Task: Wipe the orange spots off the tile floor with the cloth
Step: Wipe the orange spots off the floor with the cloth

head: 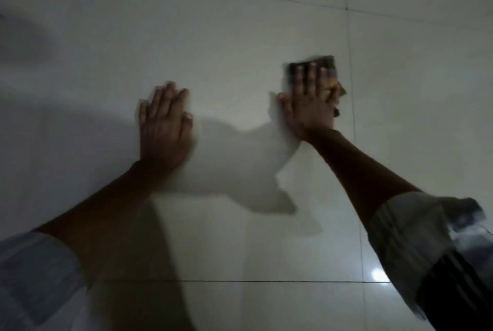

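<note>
Sleeves (408, 245) rolled at both forearms. Left hand (164, 128) flat on tile floor (240, 45), fingers straight, together. Right hand (310, 102) presses dark cloth (329, 64) flat, fingers spread. Orange spots not discernible; blur.

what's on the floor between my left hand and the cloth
Nothing but bare tile floor and shadow separates the left hand from the cloth under the right hand, in the head view.
</note>
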